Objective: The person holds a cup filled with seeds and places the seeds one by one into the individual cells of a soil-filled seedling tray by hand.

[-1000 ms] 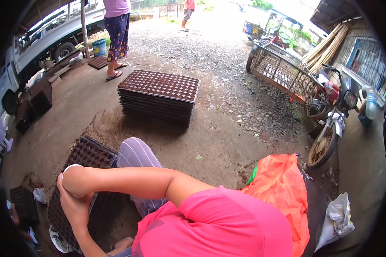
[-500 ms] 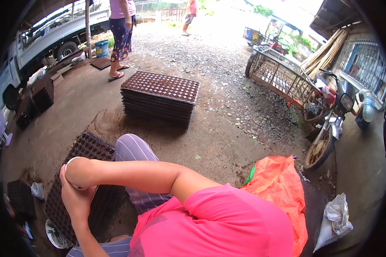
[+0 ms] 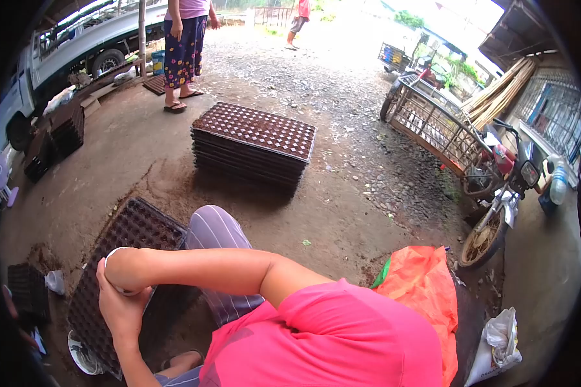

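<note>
My left hand (image 3: 121, 315) is wrapped around a small white round-rimmed container (image 3: 112, 254), of which only parts of the rim show. My right hand (image 3: 124, 269) is bent down at the wrist into that container, and its fingers are hidden. Both hands are above a dark seedling tray (image 3: 135, 222) with rows of round cells, lying on the ground by my knee. A white tub (image 3: 82, 355) stands at the tray's near left edge.
Ahead stands a stack of seedling trays (image 3: 252, 148), its top one filled with brown soil. A person (image 3: 186, 58) stands behind it. An orange sack (image 3: 423, 284) lies to my right, near a motorcycle (image 3: 497, 200) with a sidecar. More dark trays (image 3: 29, 293) are at left.
The view has shifted slightly, so the surroundings appear moved. The standing person has changed stance, arms more apart. My hands keep nearly the same pose over the tray.
</note>
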A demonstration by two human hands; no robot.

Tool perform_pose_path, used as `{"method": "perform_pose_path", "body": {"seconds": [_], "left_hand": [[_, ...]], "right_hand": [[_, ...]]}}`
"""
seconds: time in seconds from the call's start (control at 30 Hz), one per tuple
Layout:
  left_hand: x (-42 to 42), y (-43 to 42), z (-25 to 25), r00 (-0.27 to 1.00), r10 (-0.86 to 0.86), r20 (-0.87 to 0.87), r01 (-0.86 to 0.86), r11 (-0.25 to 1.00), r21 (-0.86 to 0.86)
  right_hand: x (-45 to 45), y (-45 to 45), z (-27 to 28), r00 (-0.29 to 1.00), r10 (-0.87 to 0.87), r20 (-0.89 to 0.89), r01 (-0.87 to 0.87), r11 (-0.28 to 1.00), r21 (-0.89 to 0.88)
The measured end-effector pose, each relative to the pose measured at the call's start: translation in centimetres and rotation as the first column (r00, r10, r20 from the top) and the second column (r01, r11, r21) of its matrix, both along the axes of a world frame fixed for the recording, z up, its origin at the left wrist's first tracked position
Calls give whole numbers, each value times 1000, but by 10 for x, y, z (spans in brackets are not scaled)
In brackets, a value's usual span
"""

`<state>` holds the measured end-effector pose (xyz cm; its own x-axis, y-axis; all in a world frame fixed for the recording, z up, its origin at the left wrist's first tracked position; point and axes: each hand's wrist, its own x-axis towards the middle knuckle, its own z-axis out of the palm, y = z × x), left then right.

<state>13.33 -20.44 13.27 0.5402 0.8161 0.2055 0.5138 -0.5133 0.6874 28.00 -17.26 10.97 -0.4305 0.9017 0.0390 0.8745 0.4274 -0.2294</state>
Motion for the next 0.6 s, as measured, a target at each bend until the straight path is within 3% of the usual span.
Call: {"method": "perform_pose_path", "body": {"seconds": [0.13,0.2,0.43,0.53,0.6], "left_hand": [[2,22,-14,1000,9,-17,-9,1000,18],[1,35,-20,1000,4,-21,-3,999,44],[-15,76,-42,1000,-7,-12,6,997,-74],[-22,89,-47,1000,-9,-25,7,995,-100],[-22,93,-53,999,-2,-42,-4,990,-143]], "right_hand": [[3,26,-18,1000,-6,1,6,1000,0],[0,44,-29,999,-19,-40,16,996,-86],[-14,71,-41,998,-68,-3,67,988,-137],[-19,88,-59,1000,-10,-23,7,992,-123],[-19,102,-87,990,115,-85,-121,990,-68]]}}
